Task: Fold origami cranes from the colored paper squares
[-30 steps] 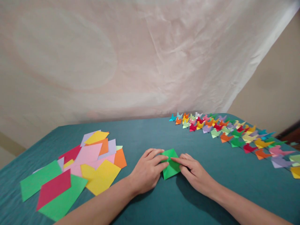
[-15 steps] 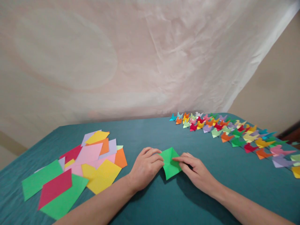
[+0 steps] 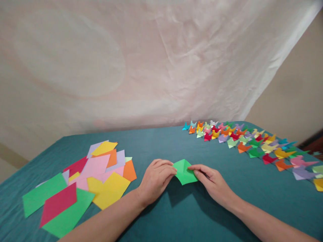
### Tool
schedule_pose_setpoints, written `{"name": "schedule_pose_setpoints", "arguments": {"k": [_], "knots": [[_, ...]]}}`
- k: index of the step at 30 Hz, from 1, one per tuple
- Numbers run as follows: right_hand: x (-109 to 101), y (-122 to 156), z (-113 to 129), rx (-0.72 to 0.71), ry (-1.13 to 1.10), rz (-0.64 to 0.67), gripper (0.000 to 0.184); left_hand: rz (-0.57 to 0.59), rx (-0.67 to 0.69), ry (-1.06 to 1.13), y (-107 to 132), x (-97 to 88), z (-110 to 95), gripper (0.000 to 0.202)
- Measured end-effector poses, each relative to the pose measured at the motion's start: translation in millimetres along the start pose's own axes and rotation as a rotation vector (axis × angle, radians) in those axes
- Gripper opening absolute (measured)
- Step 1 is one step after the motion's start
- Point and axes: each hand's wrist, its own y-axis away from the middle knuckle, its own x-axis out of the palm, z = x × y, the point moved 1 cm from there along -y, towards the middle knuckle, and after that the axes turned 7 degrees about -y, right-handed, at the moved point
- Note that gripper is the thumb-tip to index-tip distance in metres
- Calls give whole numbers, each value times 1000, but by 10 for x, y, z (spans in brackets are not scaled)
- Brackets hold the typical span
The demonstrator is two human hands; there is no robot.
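Note:
A creased square of green origami paper (image 3: 185, 174) is between my two hands, its near corner raised off the table so that a shadow lies beneath it. My left hand (image 3: 157, 179) pinches the left corner between thumb and fingers; the thumb is mostly hidden. On the opposite side, my right hand (image 3: 210, 179) grips the right corner, thumb under and index finger on top. Fold lines cross the sheet, and a small ridge stands near its far corner.
Loose coloured paper sheets (image 3: 108, 190) overlap in a pile on the left of the teal-covered table (image 3: 151, 144). Rows of small folded paper birds (image 3: 256, 143) stand along the right side. A pale cloth (image 3: 151, 67) hangs behind the table.
The near corner of the green paper has lifted off the table. My right fingers have shifted from pressing on the sheet to pinching its right corner. My left hand has hardly moved.

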Motion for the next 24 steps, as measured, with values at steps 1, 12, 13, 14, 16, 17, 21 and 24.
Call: {"name": "schedule_pose_setpoints", "arguments": {"k": [1,12,13,14,16,17,21,24], "knots": [[-2,-1,0,8,-5,1,28,-4,4,-1,-5,-4,-4,11],[-34,18,5,42,-97,73,32,30,7,39,-18,-11,-34,12],[-38,22,23,37,-125,65,33,27,-32,83,-15,-3,-24,13],[-42,26,43,23,-148,57,36,22,-78,131,-15,5,-17,15],[-47,34,73,-15,-167,58,41,27,-172,222,-23,17,-12,20],[-48,36,77,-30,-162,65,42,39,-212,266,-29,21,-17,22],[-34,34,1,-26,-152,112,35,137,-331,412,-47,17,-69,28],[-20,31,-77,4,-122,105,33,233,-392,504,-40,15,-106,32]]}}
